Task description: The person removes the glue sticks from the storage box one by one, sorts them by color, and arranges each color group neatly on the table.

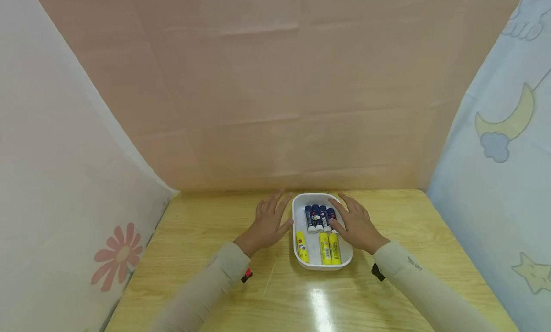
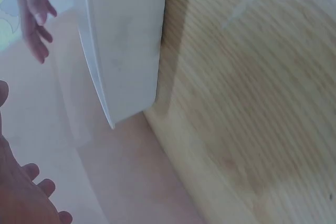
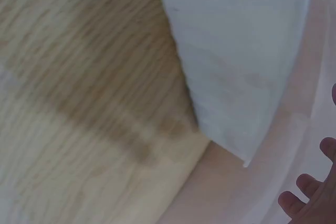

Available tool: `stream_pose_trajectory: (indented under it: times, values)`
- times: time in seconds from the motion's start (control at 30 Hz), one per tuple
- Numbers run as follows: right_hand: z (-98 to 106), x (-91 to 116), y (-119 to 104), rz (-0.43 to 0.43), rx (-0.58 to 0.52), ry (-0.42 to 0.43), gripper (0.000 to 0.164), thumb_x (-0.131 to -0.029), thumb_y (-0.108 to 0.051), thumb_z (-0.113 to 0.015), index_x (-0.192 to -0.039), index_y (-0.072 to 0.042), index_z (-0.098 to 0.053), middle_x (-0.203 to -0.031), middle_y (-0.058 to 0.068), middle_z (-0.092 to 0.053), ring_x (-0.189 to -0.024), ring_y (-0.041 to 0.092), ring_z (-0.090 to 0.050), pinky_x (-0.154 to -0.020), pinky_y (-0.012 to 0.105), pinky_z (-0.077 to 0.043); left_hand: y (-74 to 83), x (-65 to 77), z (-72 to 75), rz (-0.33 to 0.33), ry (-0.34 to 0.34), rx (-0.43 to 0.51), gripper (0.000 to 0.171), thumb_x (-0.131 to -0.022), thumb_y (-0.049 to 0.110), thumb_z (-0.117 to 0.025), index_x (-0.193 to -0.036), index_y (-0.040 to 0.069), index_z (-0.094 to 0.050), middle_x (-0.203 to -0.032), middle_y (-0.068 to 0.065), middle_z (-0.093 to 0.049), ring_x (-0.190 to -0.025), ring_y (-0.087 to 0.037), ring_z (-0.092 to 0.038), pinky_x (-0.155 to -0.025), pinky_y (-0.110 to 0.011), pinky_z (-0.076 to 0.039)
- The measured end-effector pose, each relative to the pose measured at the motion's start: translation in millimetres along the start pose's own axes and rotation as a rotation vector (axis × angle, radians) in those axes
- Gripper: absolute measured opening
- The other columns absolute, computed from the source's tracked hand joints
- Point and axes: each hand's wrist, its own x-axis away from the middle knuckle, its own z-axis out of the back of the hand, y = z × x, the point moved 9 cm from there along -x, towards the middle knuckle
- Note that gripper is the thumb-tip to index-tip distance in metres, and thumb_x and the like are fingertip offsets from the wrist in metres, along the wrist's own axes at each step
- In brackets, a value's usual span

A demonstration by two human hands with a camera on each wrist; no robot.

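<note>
A white plastic tray [image 1: 313, 246] stands on the wooden table between my two hands. Several dark blue glue sticks [image 1: 316, 218] lie side by side in its far half. Nearer to me are three yellow ones: a single yellow glue stick [image 1: 302, 247] along the left wall and a yellow pair [image 1: 325, 249] towards the right. My left hand [image 1: 268, 225], fingers spread, is beside the tray's left wall. With its fingers apart, my right hand [image 1: 357, 227] reaches over the right rim and partly covers the rightmost blue stick. Neither hand grips anything. Both wrist views show the tray's outer wall [image 2: 126, 40].
The wooden table [image 1: 206, 236] extends to both sides of the tray. A plain beige cloth [image 1: 275, 107] hangs along its back edge. White cloth [image 1: 64, 131] with a flower print is on the left, and a pale blue one [image 1: 486, 193] with moon and star on the right.
</note>
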Motion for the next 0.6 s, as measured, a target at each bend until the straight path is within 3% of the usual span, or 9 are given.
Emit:
stream_pose_trajectory:
  times: [0.23, 0.4, 0.6]
  values:
    - [-13.1, 10.4, 18.6, -0.076, -0.025, -0.020, 0.070, -0.096, -0.039, -0.059, -0.154, -0.017, -0.026, -0.154, 0.020, -0.024, -0.138, 0.045, -0.024, -0.097, 0.073, -0.030, 7.4, 0.7, -6.3, 0.023, 0.001, 0.116, 0.073, -0.102, 0.044, -0.043, -0.157, 0.017, -0.003, -0.162, -0.009, -0.006, -0.144, -0.037, -0.014, -0.110, -0.064, -0.015]
    - [-20.0, 14.2, 27.3, -0.146, -0.152, -0.025, 0.070, -0.098, -0.032, -0.058, -0.153, -0.008, -0.023, -0.149, 0.024, -0.026, -0.133, 0.047, -0.028, -0.095, 0.071, -0.036, 10.8, 0.1, -8.3, 0.055, -0.011, 0.210, 0.072, -0.102, 0.048, -0.037, -0.157, 0.017, -0.002, -0.162, -0.006, -0.006, -0.146, -0.032, -0.011, -0.114, -0.059, -0.013]
    - [-31.4, 19.2, 35.6, -0.220, -0.245, -0.052, 0.067, -0.100, -0.027, -0.054, -0.154, -0.006, -0.020, -0.148, 0.027, -0.025, -0.131, 0.047, -0.031, -0.100, 0.066, -0.036, 14.9, 2.2, -10.7, 0.055, -0.018, 0.227, 0.072, -0.103, 0.045, -0.037, -0.157, 0.014, -0.002, -0.162, -0.008, -0.007, -0.146, -0.032, -0.011, -0.114, -0.058, -0.013]
